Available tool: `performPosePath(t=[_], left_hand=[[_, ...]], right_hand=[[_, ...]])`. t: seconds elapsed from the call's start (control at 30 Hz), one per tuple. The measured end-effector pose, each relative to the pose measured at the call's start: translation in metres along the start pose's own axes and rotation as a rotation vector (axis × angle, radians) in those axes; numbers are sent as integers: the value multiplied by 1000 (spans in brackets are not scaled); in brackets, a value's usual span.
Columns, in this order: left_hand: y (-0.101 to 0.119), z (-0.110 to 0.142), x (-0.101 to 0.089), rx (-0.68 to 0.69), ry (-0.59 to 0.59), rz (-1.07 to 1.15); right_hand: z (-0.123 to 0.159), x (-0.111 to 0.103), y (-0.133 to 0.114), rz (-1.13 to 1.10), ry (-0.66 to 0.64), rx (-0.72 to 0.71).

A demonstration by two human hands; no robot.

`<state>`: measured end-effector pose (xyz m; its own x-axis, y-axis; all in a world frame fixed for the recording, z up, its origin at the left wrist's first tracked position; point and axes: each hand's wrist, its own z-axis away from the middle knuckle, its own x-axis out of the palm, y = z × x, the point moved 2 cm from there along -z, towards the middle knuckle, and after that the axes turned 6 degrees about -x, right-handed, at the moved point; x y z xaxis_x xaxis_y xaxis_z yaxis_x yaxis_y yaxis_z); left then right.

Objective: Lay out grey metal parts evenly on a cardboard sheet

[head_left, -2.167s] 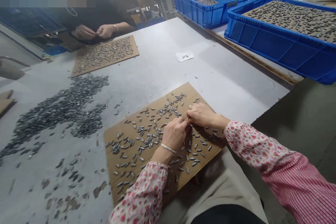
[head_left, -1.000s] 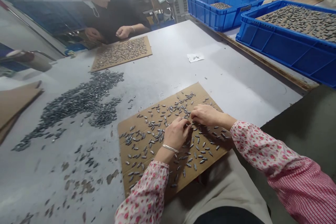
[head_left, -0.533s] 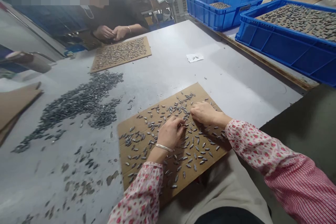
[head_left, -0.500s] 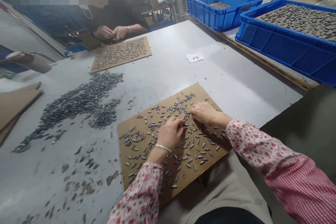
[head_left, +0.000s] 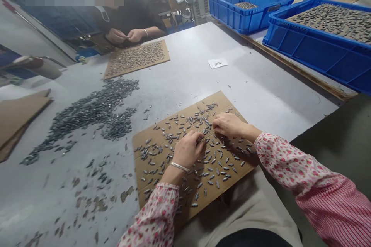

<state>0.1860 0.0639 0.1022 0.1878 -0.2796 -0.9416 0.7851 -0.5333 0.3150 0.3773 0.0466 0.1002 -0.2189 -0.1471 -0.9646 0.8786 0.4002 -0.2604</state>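
On the near part of the pale grey counter (head_left: 261, 88), a cardboard sheet (head_left: 185, 222) lies in front of us, dotted with small grey pointed pieces (head_left: 207, 131). They are scattered singly across it, closest together toward its far half. Both hands rest over the sheet's middle. Our left hand (head_left: 188, 148), with a thin bangle (head_left: 179, 167) at the wrist, curls its fingers down among the pieces, and our right hand (head_left: 228, 125) reaches in from the other side, its fingertips close to the left hand's. Both hands look loosely curled rather than clenched, but we cannot tell whether either one is pinching a piece. Pink floral sleeves (head_left: 286, 162) cover both forearms.

Beyond the sheet, a long loose heap of grey pieces (head_left: 87, 114) spreads over the bare counter, with strays and dark smudges nearer us. Farther along, a co-worker's hands (head_left: 124, 35) work at the edge of a second cardboard sheet (head_left: 162, 52), which is densely covered in pieces. A small paper scrap (head_left: 217, 63) holding a few pieces sits mid-counter. To the right, blue plastic crates (head_left: 313, 56) hold more pieces, and spare cardboard (head_left: 20, 119) lies at the left edge.
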Motion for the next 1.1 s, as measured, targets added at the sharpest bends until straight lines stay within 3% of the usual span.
performPosePath(t=[0.37,0.63,0.77,0.97,1.1], left_hand=[[16,3,7,91,2,-304],[-9,9,5,64,-13,-91],[-13,7,-5,-52,54,-23],[2,-3,-6,-131,36,-112],[4,-9,0,-103,60,-186]], right_hand=[[-9,-2,-8,-125,43,20],[-14,11,-28,-102,-9,-76],[-15,4,-36,-68,-71,-72],[-16,-12,-10,-155,50,63],[-16,-7,5,-186,71,87]])
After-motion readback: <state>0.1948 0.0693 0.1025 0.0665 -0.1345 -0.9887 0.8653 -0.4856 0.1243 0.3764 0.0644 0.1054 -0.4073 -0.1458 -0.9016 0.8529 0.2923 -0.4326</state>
